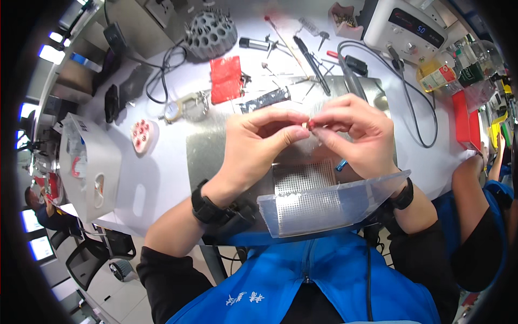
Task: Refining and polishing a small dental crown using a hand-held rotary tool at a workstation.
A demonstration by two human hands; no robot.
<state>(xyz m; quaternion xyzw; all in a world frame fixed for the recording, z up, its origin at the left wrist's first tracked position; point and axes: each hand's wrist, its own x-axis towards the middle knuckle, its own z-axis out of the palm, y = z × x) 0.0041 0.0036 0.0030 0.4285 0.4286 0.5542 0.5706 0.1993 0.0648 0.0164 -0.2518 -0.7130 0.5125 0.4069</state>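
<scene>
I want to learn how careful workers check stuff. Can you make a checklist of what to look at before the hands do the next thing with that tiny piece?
1. Both hands on the tiny piece: ok, the left hand and right hand pinch it from either side.
2. Piece over the metal work plate: ok.
3. Clear shield in front of the body: ok.
4. Handpiece tool parked, away from the fingers: ok.
5. Grip firm: cannot tell, too small.

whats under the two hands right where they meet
Below the left hand and right hand lies a metal work plate, with a perforated tray nearer the body. The hands cover the plate's middle.
</scene>
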